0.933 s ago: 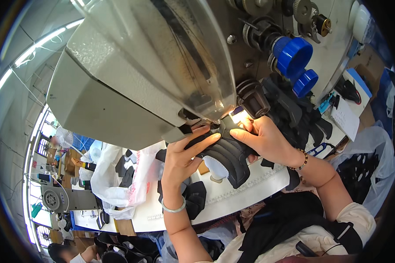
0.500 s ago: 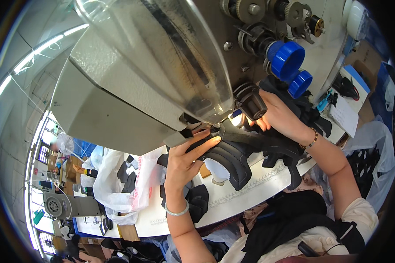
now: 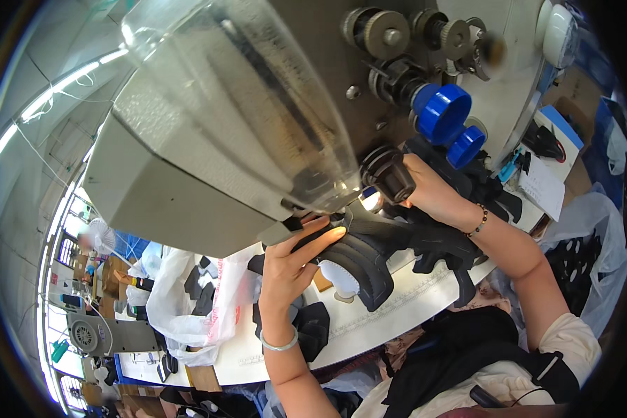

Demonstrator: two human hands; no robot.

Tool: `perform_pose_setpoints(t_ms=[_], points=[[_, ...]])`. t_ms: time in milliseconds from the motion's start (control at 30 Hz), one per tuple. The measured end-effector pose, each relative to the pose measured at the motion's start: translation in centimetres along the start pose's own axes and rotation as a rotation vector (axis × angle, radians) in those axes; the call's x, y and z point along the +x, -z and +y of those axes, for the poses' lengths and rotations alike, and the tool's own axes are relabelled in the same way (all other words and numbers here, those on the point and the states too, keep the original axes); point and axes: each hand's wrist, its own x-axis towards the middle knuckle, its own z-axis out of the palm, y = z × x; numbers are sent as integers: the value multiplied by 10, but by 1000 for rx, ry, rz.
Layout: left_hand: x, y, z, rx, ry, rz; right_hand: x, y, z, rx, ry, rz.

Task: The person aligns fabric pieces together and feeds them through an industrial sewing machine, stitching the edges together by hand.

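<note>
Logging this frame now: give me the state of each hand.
Left hand: fingers pressed flat on the black shoe upper.
Right hand: mostly hidden behind the machine; grip cannot be told.

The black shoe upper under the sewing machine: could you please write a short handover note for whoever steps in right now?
Left hand: fingers flat on the black shoe upper, pressing it beside the lit needle area.
Right hand: reached behind the machine's black round part, mostly hidden; what it grips cannot be told.
The upper lies on the white table under the grey sewing machine. More black pieces wait near the left wrist.
Done: upper positioned at the needle.
Left: stitch progress is not visible; check the seam first.
</note>
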Motion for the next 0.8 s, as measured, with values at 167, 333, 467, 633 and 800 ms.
perform_pose_setpoints(t_ms=[167, 333, 467, 633, 800], points=[[-1, 0, -3, 14, -10, -14, 5, 8, 2, -10, -106, -40], [0, -4, -2, -8, -17, -12, 4, 2, -2, 319, -162, 123], [1, -4, -2, 0, -6, -16, 5, 13, -17, 603, -167, -220], [-1, 3, -2, 16, -47, -13, -48, -9, -33, -566, 383, 244], [3, 1, -6, 43, -75, -6, -89, -38, -43, -1273, 730, 79]])
